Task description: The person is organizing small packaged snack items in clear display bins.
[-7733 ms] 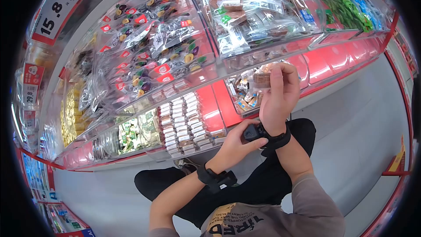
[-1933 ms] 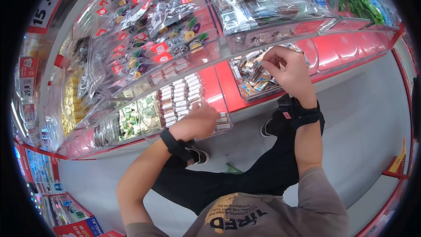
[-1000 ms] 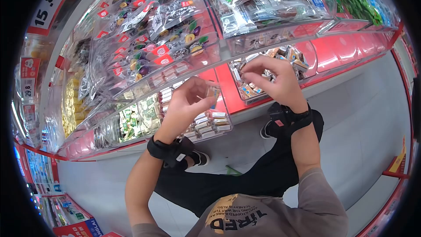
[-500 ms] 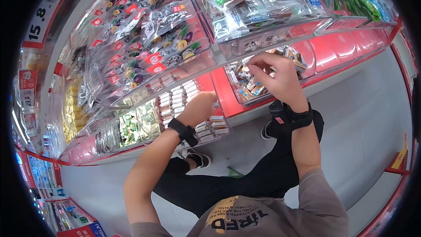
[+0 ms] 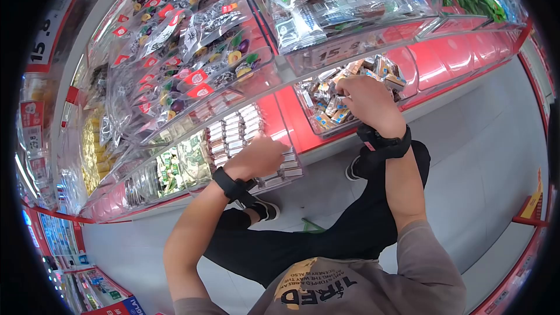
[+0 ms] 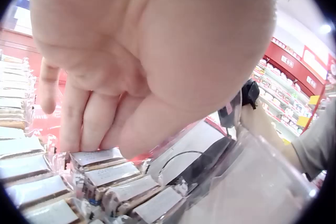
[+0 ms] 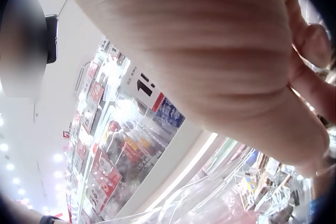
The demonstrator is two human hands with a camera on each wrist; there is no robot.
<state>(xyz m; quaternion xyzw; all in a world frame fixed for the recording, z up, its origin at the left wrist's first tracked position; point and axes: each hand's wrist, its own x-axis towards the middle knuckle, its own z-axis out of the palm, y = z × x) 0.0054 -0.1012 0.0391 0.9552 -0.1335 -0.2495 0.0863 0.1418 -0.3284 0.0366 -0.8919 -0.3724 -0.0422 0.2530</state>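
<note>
My left hand (image 5: 262, 157) reaches down into a clear bin holding neat rows of small wrapped bars (image 5: 236, 131). In the left wrist view its thumb and fingers (image 6: 94, 121) come together on a white-labelled wrapped bar (image 6: 97, 157) at the end of a short row. Over the neighbouring bin of loosely heaped wrapped snacks (image 5: 326, 118), my right hand (image 5: 373, 102) is bent downward, with its fingertips at the heap. The right wrist view shows the thumb (image 7: 294, 140) below bent fingers; whether they grip a piece I cannot tell.
An upper shelf overhangs both bins, holding bagged dried fruit (image 5: 204, 52) and larger clear bags (image 5: 344, 11). Green-wrapped packets (image 5: 169, 169) lie left of the bars. A red strip (image 5: 297, 122) separates the two bins. My knees and shoes are just below the shelf edge.
The left hand lifted a wrapped piece about a second ago, then went back down among the bars. The right hand has shifted slightly, its fingers now lower at the heap.
</note>
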